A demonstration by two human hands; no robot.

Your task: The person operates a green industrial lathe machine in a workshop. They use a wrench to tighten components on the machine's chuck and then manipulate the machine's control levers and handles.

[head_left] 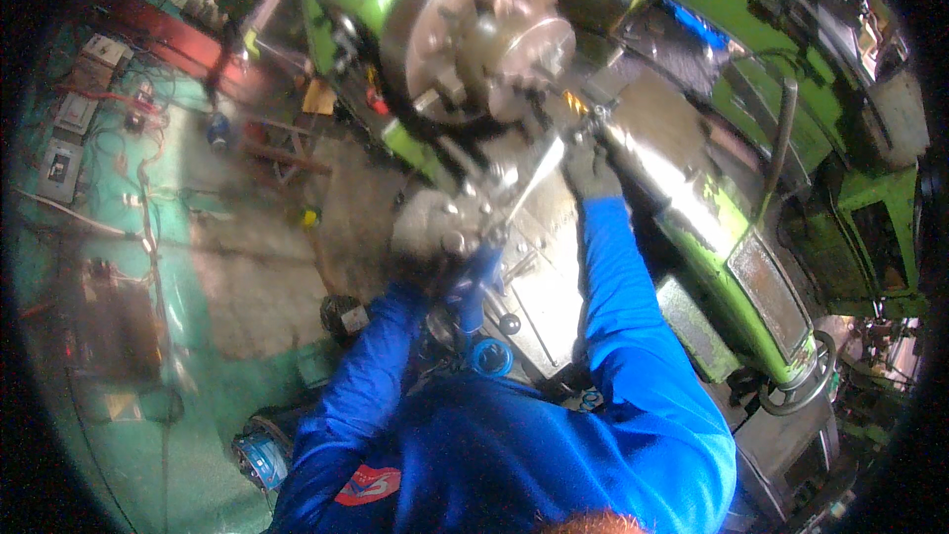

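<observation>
A large round lathe chuck [430, 44] stands ahead, with a round metal workpiece [534, 49] in front of its jaws; both are blurred. My right hand [593, 176], in a dark grey glove, reaches beside the bright metal quill [652, 163] of the green tailstock [736, 222]. Its fingers are smeared, so its grip is unclear. My left hand [420, 267], darkly gloved, is low at the left by the round metal tool post [435, 222]; shadow and blur hide its fingers. Between the hands runs a narrow pale strip [537, 178] whose kind I cannot make out.
A lever with a black ball knob [509, 324] rises near my body beside a blue round object [491, 358]. Green machine frames [875, 237] stand at the right. On the green floor at the left lie grey electrical boxes [61, 170] and loose cables [84, 221].
</observation>
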